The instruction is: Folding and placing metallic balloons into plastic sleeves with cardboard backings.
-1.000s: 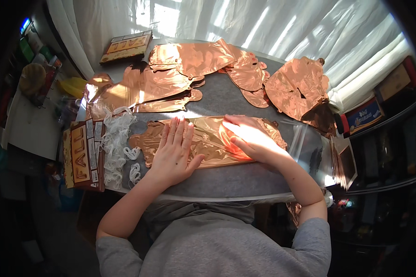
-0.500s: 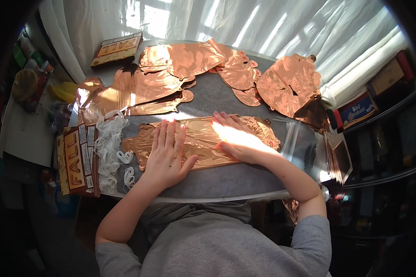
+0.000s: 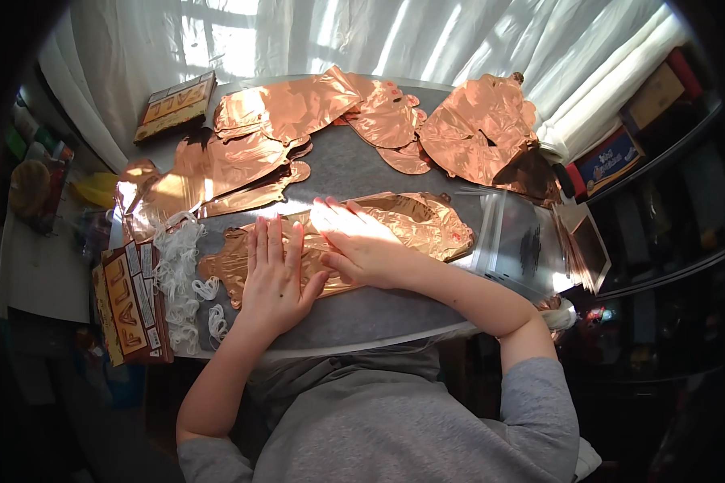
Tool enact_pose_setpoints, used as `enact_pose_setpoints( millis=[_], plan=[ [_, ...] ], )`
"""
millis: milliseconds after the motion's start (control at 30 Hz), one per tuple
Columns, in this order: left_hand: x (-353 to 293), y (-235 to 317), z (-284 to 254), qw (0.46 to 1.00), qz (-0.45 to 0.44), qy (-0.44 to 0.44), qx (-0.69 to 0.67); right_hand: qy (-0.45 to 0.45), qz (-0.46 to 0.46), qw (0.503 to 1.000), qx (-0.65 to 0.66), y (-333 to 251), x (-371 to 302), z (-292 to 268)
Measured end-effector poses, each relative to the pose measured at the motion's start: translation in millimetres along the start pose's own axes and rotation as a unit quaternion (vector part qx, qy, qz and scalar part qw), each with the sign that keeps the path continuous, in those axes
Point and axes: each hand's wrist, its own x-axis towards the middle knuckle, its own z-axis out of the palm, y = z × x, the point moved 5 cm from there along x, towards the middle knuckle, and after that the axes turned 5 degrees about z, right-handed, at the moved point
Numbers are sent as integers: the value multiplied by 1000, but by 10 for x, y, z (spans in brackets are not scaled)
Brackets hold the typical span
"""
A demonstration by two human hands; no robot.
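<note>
A flat copper-coloured foil balloon (image 3: 411, 233) lies lengthwise on the grey table before me, its surface creased and shiny. Both my palms are down on it. My left hand (image 3: 277, 270) rests on its left part with fingers stretched out. Flat on the middle is my right hand (image 3: 361, 241), fingers extended and sunlit, its thumb close to my left hand's fingers. The foil under the hands is hidden. Beside its left end are small bundles of white string (image 3: 216, 318), next to a bigger heap of white string (image 3: 177, 278).
More copper foil balloons lie in piles at the back left (image 3: 225, 165), back middle (image 3: 286, 105) and back right (image 3: 479, 133). Printed packages stand at the left edge (image 3: 127, 306) and far left corner (image 3: 175, 107). Clear plastic sleeves (image 3: 524, 245) and cards (image 3: 582, 241) sit at the right.
My right hand has slid left along the foil balloon, closer to my left hand. My left hand stays flat on it. The whole view has shifted slightly.
</note>
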Motion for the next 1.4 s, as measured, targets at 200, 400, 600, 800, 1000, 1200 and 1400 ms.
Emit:
enact_pose_setpoints(
  millis=[200, 400, 600, 800, 1000, 1200, 1400],
  plan=[
    [6, 15, -14, 1000, -6, -3, 4, 36, 45, 997, -47, 288, -314, -132],
    [-6, 11, -36, 1000, -9, 4, 3, 47, 107, 989, -87, 475, -573, -220],
    [-16, -46, -48, 998, -41, 27, -24, 49, 110, 985, -120, 415, -564, -248],
    [0, -10, -144, 995, -95, -1, 28, 50, 99, 983, -148, 473, -563, -181],
    [-55, -114, -114, 993, -117, -4, 25, 26, 115, 986, -117, 500, -568, -138],
    [-394, -428, -861, 962, -237, 133, 0, 51, 105, 984, -136, 516, -576, -106],
    [-1883, -1024, -1337, 887, -447, 71, 93, 37, 127, 987, -86, 402, -560, -240]
  ],
)
